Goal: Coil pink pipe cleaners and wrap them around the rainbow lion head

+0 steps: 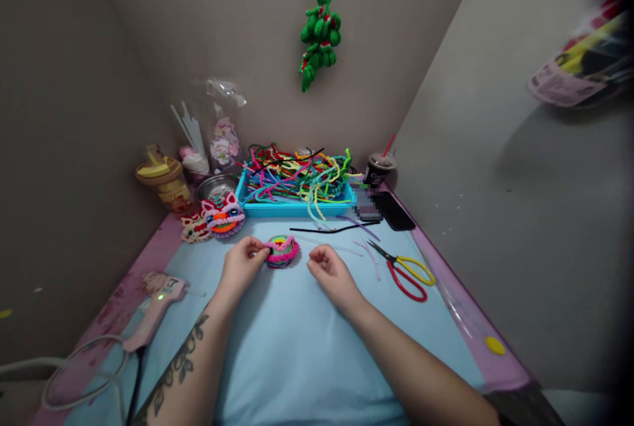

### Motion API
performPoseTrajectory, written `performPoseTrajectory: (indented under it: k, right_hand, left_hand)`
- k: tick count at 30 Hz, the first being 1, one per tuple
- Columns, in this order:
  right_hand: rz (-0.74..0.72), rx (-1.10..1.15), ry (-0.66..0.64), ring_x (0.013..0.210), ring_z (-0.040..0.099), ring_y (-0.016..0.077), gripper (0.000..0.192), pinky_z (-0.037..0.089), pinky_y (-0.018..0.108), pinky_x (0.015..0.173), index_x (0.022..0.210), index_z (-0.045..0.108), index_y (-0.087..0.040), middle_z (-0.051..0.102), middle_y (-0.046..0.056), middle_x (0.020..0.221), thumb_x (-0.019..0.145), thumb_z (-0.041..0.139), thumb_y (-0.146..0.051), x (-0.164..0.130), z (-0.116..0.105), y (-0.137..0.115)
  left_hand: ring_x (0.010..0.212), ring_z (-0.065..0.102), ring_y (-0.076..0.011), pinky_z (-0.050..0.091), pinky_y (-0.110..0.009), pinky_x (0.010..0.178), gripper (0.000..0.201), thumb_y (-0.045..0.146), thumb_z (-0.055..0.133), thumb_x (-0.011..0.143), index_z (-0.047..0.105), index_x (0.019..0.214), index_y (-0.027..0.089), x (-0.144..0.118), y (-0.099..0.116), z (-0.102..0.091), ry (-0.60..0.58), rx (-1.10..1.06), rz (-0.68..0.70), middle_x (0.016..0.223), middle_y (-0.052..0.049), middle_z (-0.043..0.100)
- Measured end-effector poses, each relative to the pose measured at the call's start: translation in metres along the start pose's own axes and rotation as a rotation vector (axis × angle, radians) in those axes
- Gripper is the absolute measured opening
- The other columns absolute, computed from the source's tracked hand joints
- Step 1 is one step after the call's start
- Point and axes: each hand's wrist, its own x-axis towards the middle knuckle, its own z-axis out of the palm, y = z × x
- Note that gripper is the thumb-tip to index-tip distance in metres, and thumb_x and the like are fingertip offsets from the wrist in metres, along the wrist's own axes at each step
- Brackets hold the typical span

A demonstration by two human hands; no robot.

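Far left on the worktop (297,347), a pink glue gun (156,304) lies on its side near the pink edge, green light on, cable trailing off toward the near-left corner. Behind it at the back left stands a lidded yellow-brown jar (161,181), with a metal bowl (218,185) and clear packets just beside it. In front of the bowl sit two fuzzy lion-head pieces (218,218), touching each other.

The left hand (242,261), forearm tattooed, is curled with fingertips pinched on the left edge of a round multicoloured pipe-cleaner coil (282,251). The coil has a pink rim and rests flat on the blue mat, mid-worktop, just in front of the blue tray (292,208). The tray is heaped with loose coloured pipe cleaners (297,175), some spilling over its front wall.

The right hand (327,267) sits just right of the coil, not touching it, fingers curled in loosely; cannot tell whether anything thin is held in it. A black pipe cleaner (331,229) lies between the tray and the hands, and pale lilac strands lie near it.

Further right, red-and-yellow-handled scissors (406,271) lie closed on the mat. Behind them are a dark phone (393,210) and a lidded cup with a red straw (379,168). A yellow blob (494,345) sits on the pink right edge. A green fuzzy ornament (320,33) hangs on the back wall above the tray.
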Motion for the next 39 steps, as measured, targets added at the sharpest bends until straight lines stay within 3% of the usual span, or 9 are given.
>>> performPoseTrajectory:
  k: [7, 12, 19, 23, 26, 29, 31, 34, 39]
  right_hand:
    - [0.016, 0.007, 0.0, 0.068, 0.048, 0.0131, 0.025, 0.041, 0.026, 0.066, 0.087, 0.05, -0.021, 0.052, 0.0, 0.081, 0.073, 0.063, -0.037, -0.002, 0.002, 0.0]
    - [0.009, 0.004, 0.014, 0.069, 0.049, 0.014, 0.027, 0.042, 0.026, 0.065, 0.087, 0.05, -0.021, 0.053, 0.0, 0.08, 0.073, 0.064, -0.04, -0.001, 0.001, 0.001]
    - [0.021, 0.017, 0.019, 0.068, 0.048, 0.0127, 0.025, 0.04, 0.025, 0.064, 0.086, 0.05, -0.021, 0.052, -0.001, 0.079, 0.073, 0.063, -0.038, 0.0, 0.001, 0.002]
    - [0.018, 0.026, 0.011, 0.068, 0.048, 0.0122, 0.026, 0.04, 0.025, 0.065, 0.086, 0.05, -0.021, 0.051, -0.001, 0.079, 0.073, 0.063, -0.038, -0.001, 0.002, 0.002]
    - [0.012, 0.027, 0.019, 0.068, 0.049, 0.0128, 0.026, 0.04, 0.025, 0.064, 0.086, 0.05, -0.021, 0.052, -0.001, 0.079, 0.073, 0.064, -0.039, -0.001, 0.002, 0.002]
    - [0.008, 0.025, 0.027, 0.068, 0.048, 0.0131, 0.027, 0.041, 0.025, 0.064, 0.086, 0.051, -0.021, 0.052, 0.0, 0.079, 0.072, 0.064, -0.04, 0.0, 0.001, 0.001]
    - [0.01, 0.021, 0.031, 0.066, 0.047, 0.0128, 0.027, 0.04, 0.025, 0.063, 0.084, 0.051, -0.021, 0.051, 0.0, 0.078, 0.072, 0.064, -0.041, 0.0, 0.001, 0.0]
    - [0.017, 0.009, 0.038, 0.063, 0.045, 0.0123, 0.027, 0.039, 0.025, 0.06, 0.084, 0.051, -0.021, 0.051, 0.0, 0.077, 0.072, 0.063, -0.042, 0.0, -0.001, 0.0]
    - [0.014, -0.009, 0.057, 0.064, 0.046, 0.0128, 0.026, 0.038, 0.024, 0.059, 0.085, 0.053, -0.02, 0.052, 0.0, 0.077, 0.073, 0.063, -0.041, 0.001, -0.004, 0.004]
  left_hand:
    - [0.055, 0.052, -0.0142, 0.035, -0.023, 0.053, 0.021, 0.039, 0.062, 0.066, 0.06, 0.073, 0.018, -0.002, 0.001, 0.001, 0.067, 0.231, 0.034, 0.06, 0.001, 0.06]
    - [0.054, 0.051, -0.014, 0.036, -0.023, 0.053, 0.022, 0.04, 0.057, 0.069, 0.059, 0.073, 0.018, -0.002, 0.004, -0.005, 0.101, 0.136, 0.008, 0.061, 0.001, 0.059]
    - [0.053, 0.049, -0.0163, 0.025, -0.025, 0.049, 0.035, 0.05, 0.056, 0.072, 0.071, 0.077, 0.019, -0.007, 0.005, -0.004, -0.016, 0.406, -0.022, 0.054, 0.001, 0.052]
    - [0.052, 0.047, -0.0148, 0.026, -0.024, 0.05, 0.031, 0.046, 0.057, 0.071, 0.072, 0.076, 0.018, -0.006, 0.002, 0.004, 0.001, 0.356, -0.03, 0.054, 0.001, 0.051]
    - [0.047, 0.042, -0.0124, 0.025, -0.023, 0.048, 0.027, 0.041, 0.06, 0.067, 0.068, 0.07, 0.016, -0.004, 0.003, 0.005, -0.008, 0.184, -0.071, 0.048, 0.004, 0.046]
    - [0.045, 0.041, -0.0107, 0.027, -0.022, 0.047, 0.029, 0.043, 0.061, 0.067, 0.065, 0.07, 0.014, -0.006, 0.008, 0.001, -0.11, -0.074, -0.098, 0.047, 0.005, 0.046]
    - [0.045, 0.043, -0.0108, 0.029, -0.022, 0.048, 0.028, 0.041, 0.061, 0.068, 0.066, 0.07, 0.013, -0.011, 0.013, 0.001, -0.266, -0.141, -0.068, 0.049, 0.003, 0.052]
    - [0.047, 0.046, -0.0123, 0.031, -0.023, 0.049, 0.018, 0.03, 0.059, 0.068, 0.069, 0.068, 0.015, -0.023, 0.017, 0.005, -0.539, 0.045, 0.051, 0.052, 0.0, 0.058]
    - [0.05, 0.049, -0.013, 0.03, -0.023, 0.05, 0.015, 0.019, 0.055, 0.065, 0.07, 0.061, 0.019, -0.035, 0.015, 0.017, -0.599, 0.376, 0.239, 0.053, 0.001, 0.062]
